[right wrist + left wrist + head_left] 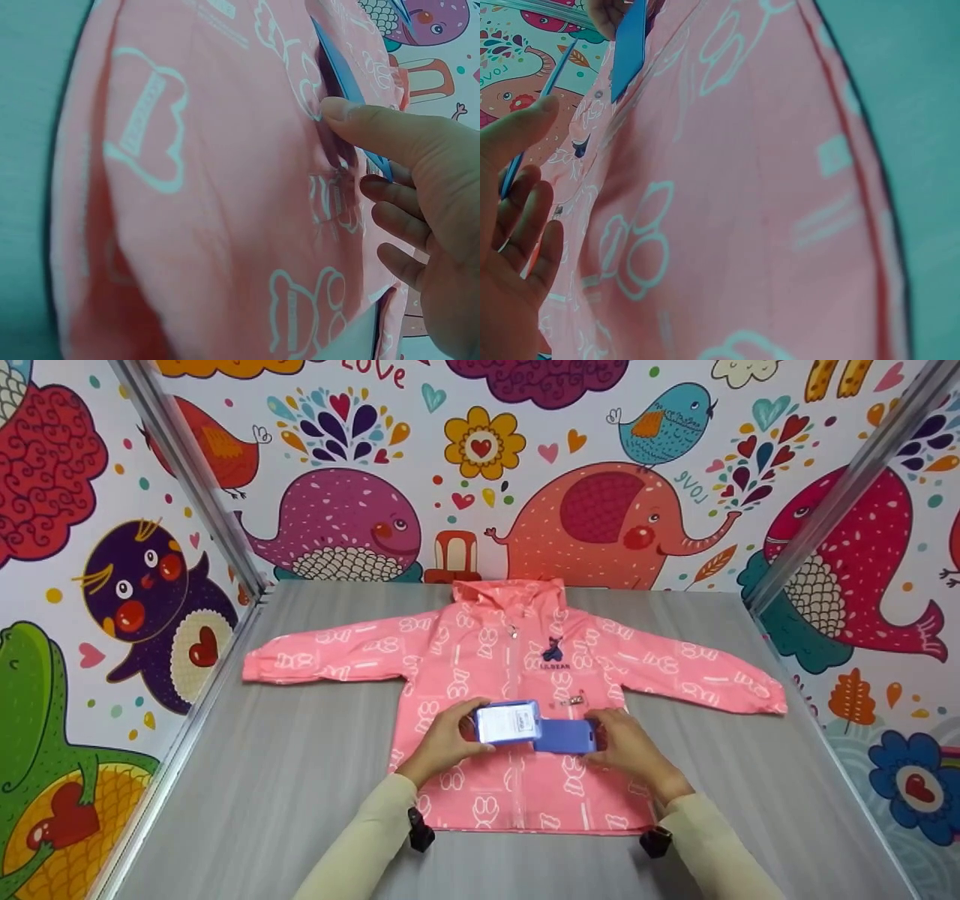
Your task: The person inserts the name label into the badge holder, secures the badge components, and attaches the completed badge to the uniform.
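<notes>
My left hand (pixel 444 741) pinches a blue-edged card holder (pixel 507 723) with a white printed face turned up. My right hand (pixel 631 750) grips a flat plain-blue card holder piece (pixel 564 736) with a small slot at its right end, thumb on one side and fingers on the other. From the head view the two pieces overlap at their inner ends; in the left wrist view the blue piece (pixel 630 52) stands apart from the one at my left thumb. Both are held above a pink hooded children's jacket (pixel 465 675), spread front up with its sleeves out.
A grey wood-look table (pixel 322 780) lies under the jacket. Metal frame posts (pixel 199 472) rise at the table's back corners. Cartoon-printed panels (pixel 480 502) with animals stand behind and at both sides. A zip pull (pixel 513 633) hangs near the jacket's collar.
</notes>
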{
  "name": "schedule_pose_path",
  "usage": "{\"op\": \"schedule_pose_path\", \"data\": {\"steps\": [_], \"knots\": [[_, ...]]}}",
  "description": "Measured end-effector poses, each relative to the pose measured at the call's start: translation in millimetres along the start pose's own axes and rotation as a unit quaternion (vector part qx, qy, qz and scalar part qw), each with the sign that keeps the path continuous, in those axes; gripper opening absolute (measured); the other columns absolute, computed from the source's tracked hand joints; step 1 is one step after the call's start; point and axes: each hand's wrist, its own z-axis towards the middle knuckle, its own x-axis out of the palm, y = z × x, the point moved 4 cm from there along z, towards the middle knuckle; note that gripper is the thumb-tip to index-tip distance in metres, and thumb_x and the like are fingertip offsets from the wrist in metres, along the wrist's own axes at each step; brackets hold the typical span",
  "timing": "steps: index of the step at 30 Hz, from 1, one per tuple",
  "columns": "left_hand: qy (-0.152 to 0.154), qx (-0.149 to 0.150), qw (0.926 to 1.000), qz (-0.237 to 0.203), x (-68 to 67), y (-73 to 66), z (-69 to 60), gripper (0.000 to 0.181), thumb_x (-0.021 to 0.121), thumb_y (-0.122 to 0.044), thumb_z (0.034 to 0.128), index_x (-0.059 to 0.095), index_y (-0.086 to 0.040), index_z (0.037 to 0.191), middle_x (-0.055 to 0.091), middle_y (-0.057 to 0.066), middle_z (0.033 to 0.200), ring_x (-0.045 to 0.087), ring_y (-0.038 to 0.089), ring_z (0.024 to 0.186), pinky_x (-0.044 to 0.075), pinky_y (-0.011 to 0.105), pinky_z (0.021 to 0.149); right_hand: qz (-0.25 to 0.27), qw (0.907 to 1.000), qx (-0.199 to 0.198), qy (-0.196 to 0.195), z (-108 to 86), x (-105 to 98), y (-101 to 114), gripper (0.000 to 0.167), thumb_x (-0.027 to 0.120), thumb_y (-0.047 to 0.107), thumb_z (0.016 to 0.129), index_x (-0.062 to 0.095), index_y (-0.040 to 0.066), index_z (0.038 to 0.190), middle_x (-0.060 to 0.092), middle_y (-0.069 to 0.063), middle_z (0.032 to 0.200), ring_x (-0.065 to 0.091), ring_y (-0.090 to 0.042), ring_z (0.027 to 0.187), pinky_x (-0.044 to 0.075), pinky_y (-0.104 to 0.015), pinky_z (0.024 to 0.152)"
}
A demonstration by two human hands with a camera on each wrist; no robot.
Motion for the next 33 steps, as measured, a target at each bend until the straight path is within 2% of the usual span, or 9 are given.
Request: {"op": "schedule_pose_path", "data": {"steps": [4,7,12,17,23,29,33], "knots": [[0.000,-0.006,1.0000,0.001,-0.1,0.0,0.3,0.075,0.087,-0.014,0.0715,0.055,-0.015,0.139,0.065,0.006,0.119,0.059,0.023,0.093,0.051,0.027,0.079,0.024,0.9997,0.011,0.000,0.5,-5.1,0.6,0.075,0.091,0.021,0.064,0.059,0.005,0.129,0.064,-0.013,0.118,0.061,-0.027,0.104,0.053,-0.047,0.093],[-0.001,-0.006,1.0000,-0.004,-0.5,0.1,0.3,0.074,0.087,-0.011,0.0720,0.054,-0.013,0.139,0.065,0.007,0.119,0.059,0.029,0.094,0.053,0.033,0.080,0.041,0.9990,0.006,-0.013,1.9,-11.6,0.2,0.075,0.092,0.021,0.063,0.059,0.005,0.129,0.065,-0.012,0.116,0.062,-0.027,0.100,0.055,-0.045,0.089],[-0.003,-0.004,1.0000,-0.008,-1.3,1.3,-0.5,0.075,0.086,-0.010,0.0719,0.054,-0.011,0.139,0.064,0.009,0.119,0.060,0.035,0.096,0.055,0.044,0.082,0.044,0.9977,-0.014,-0.050,4.1,-25.7,-2.4,0.072,0.092,0.020,0.064,0.060,0.005,0.127,0.066,-0.012,0.114,0.062,-0.030,0.103,0.053,-0.049,0.092],[-0.004,-0.004,1.0000,-0.005,-2.1,1.5,-0.7,0.075,0.087,-0.011,0.0721,0.054,-0.011,0.140,0.064,0.009,0.118,0.060,0.036,0.096,0.054,0.045,0.082,0.055,0.9961,-0.002,-0.069,4.9,-35.2,-2.9,0.074,0.092,0.020,0.064,0.060,0.005,0.128,0.066,-0.012,0.117,0.060,-0.033,0.108,0.050,-0.050,0.094],[-0.005,-0.002,1.0000,0.000,-3.5,0.3,1.6,0.076,0.088,-0.015,0.0708,0.054,-0.011,0.139,0.064,0.009,0.117,0.060,0.036,0.096,0.054,0.045,0.084,0.059,0.9944,-0.023,-0.084,5.2,-39.9,2.4,0.075,0.092,0.018,0.063,0.060,0.005,0.130,0.066,-0.013,0.115,0.061,-0.035,0.105,0.050,-0.050,0.091],[-0.005,0.004,1.0000,-0.005,-4.8,-1.9,2.6,0.077,0.088,-0.016,0.0705,0.054,-0.010,0.140,0.064,0.011,0.119,0.060,0.036,0.097,0.054,0.048,0.085,0.057,0.9945,-0.043,-0.077,5.4,-39.2,8.1,0.075,0.092,0.017,0.063,0.060,0.011,0.130,0.065,-0.011,0.119,0.061,-0.032,0.107,0.052,-0.053,0.092],[-0.003,0.005,1.0000,-0.008,-5.2,-3.7,2.6,0.078,0.088,-0.017,0.0704,0.054,-0.011,0.140,0.064,0.012,0.119,0.060,0.037,0.097,0.053,0.048,0.085,0.059,0.9952,-0.049,-0.061,6.4,-37.2,10.3,0.076,0.092,0.018,0.063,0.060,0.013,0.132,0.064,-0.009,0.124,0.061,-0.036,0.110,0.051,-0.057,0.094]]}}
